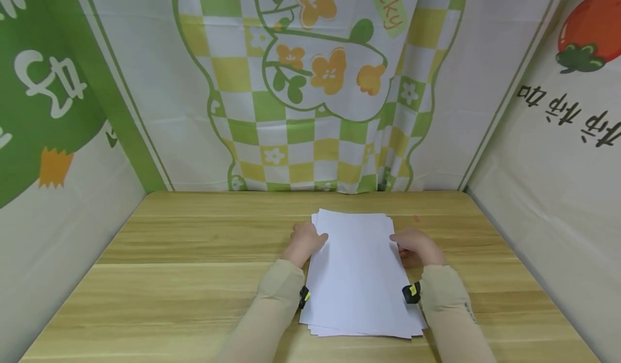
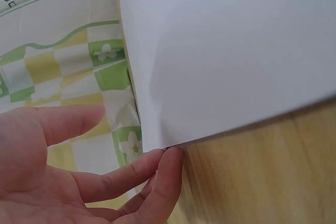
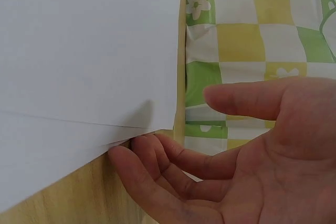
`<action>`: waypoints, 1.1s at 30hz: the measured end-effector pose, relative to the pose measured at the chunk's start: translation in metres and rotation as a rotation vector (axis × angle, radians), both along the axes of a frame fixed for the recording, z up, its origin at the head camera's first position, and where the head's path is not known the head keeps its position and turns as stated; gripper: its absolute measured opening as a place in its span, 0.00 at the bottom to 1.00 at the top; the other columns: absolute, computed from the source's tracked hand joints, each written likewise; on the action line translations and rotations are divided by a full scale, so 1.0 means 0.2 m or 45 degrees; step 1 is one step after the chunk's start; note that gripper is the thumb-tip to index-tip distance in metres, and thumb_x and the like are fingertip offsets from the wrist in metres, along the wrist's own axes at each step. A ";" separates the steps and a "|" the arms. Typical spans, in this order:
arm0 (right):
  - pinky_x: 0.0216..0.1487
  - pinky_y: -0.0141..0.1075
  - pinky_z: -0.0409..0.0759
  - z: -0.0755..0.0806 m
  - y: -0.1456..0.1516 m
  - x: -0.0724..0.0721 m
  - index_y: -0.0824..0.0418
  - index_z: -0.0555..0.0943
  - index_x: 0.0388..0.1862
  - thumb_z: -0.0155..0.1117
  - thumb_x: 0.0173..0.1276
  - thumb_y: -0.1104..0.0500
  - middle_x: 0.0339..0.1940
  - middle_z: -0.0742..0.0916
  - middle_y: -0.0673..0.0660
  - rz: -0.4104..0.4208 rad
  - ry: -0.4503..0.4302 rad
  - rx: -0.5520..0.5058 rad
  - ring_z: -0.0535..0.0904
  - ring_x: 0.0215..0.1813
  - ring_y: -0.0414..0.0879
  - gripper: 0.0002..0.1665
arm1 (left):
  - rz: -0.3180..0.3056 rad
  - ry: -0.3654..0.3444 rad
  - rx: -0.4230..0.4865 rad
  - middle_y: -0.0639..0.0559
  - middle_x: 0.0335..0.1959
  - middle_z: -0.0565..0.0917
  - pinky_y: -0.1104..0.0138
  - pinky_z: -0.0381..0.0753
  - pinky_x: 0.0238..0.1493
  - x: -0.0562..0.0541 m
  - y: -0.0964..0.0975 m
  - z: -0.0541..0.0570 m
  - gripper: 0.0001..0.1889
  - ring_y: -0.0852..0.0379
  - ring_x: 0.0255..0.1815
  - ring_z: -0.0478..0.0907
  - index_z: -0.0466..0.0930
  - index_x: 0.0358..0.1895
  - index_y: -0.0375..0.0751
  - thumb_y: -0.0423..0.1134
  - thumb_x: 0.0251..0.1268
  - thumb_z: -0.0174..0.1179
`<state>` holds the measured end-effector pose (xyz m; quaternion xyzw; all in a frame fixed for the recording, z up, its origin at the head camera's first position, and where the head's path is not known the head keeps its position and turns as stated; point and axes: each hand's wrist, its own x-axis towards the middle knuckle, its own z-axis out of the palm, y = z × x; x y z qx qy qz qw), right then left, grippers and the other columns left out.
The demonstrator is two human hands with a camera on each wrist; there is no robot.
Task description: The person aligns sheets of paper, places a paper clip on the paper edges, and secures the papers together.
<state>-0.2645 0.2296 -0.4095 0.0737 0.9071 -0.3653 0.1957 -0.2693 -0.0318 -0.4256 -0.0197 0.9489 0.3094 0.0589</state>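
A loose stack of white paper [image 1: 359, 276] lies on the wooden table, its sheets slightly fanned so that corners stick out. At the stack's far left edge is my left hand [image 1: 305, 240]. In the left wrist view, its fingertips [image 2: 170, 156] touch the paper's edge near a corner, and the thumb stands off above. My right hand [image 1: 418, 244] is across from it at the right edge. Seen from the right wrist, bent fingertips [image 3: 144, 142] meet the edges of the sheets from the side, while the thumb [image 3: 236, 100] is held apart from the paper.
The wooden table [image 1: 194, 255] ends at a checked, flowered curtain [image 1: 310, 152] behind the paper. Printed cloth walls stand on the left [image 1: 121, 190] and right [image 1: 538, 190]. A small red mark [image 1: 416, 219] shows on the table beyond my right hand.
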 end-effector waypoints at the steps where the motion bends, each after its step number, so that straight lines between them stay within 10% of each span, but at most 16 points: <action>1: 0.33 0.37 0.79 0.00 0.00 0.00 0.57 0.62 0.15 0.49 0.71 0.55 0.16 0.68 0.50 -0.027 -0.023 -0.035 0.68 0.24 0.43 0.23 | 0.004 -0.001 0.003 0.26 0.47 0.74 0.49 0.74 0.49 0.00 0.00 0.00 0.25 0.34 0.45 0.74 0.77 0.44 0.21 0.47 0.64 0.57; 9: 0.40 0.43 0.83 0.02 -0.01 0.02 0.71 0.67 0.44 0.49 0.72 0.55 0.30 0.71 0.57 -0.135 -0.100 -0.154 0.71 0.34 0.48 0.18 | 0.037 -0.011 0.025 0.26 0.46 0.73 0.48 0.74 0.48 0.00 0.00 0.00 0.25 0.33 0.46 0.73 0.77 0.44 0.21 0.47 0.64 0.57; 19: 0.40 0.43 0.83 0.02 -0.01 0.02 0.71 0.67 0.45 0.49 0.72 0.53 0.33 0.71 0.59 -0.150 -0.111 -0.153 0.72 0.37 0.49 0.19 | 0.005 -0.070 0.063 0.17 0.54 0.67 0.70 0.70 0.09 0.03 0.00 0.03 0.25 0.49 0.15 0.81 0.72 0.48 0.18 0.45 0.67 0.54; 33: 0.40 0.44 0.83 0.02 0.01 0.02 0.70 0.64 0.50 0.50 0.71 0.53 0.36 0.73 0.60 -0.159 -0.147 -0.256 0.73 0.37 0.49 0.21 | 0.060 -0.121 0.150 0.26 0.47 0.77 0.70 0.70 0.08 0.03 0.01 0.03 0.24 0.50 0.13 0.78 0.73 0.50 0.22 0.45 0.67 0.54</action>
